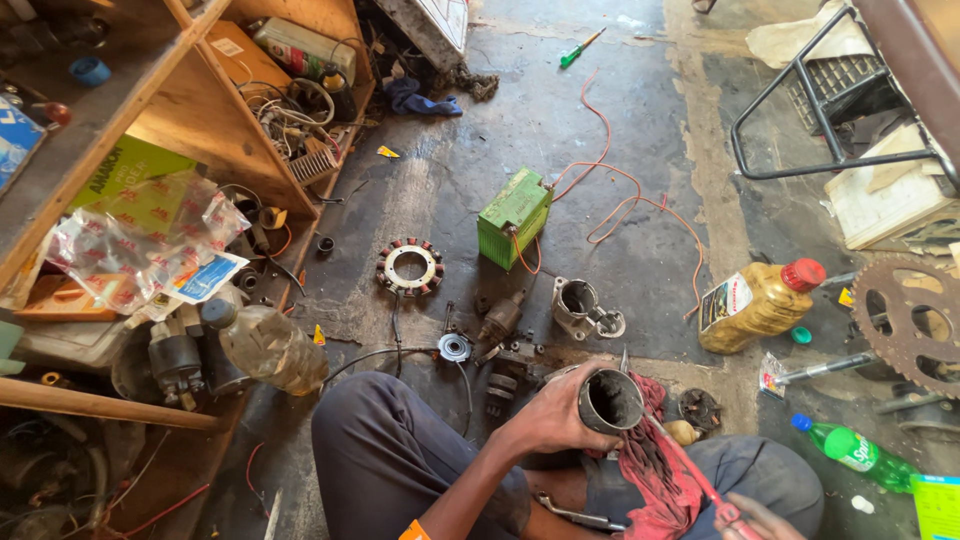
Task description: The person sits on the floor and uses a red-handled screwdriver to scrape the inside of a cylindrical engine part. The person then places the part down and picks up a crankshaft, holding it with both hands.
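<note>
My left hand point(553, 413) grips a dark metal cylinder housing point(610, 400), open end up, held over my lap. A red rag point(652, 470) hangs under and beside the housing. My right hand point(752, 518) sits at the bottom edge, closed on the handle of a thin red tool point(690, 468) whose tip reaches toward the housing's mouth. I sit on the floor with dark trousers point(385, 450).
On the stained floor lie a green battery point(515, 215) with orange wire, a stator ring point(409, 267), a grey metal housing point(582, 307), small motor parts, a yellow oil bottle point(757, 302), a green bottle point(855, 450) and a sprocket point(915, 320). Cluttered wooden shelves point(170, 120) stand left.
</note>
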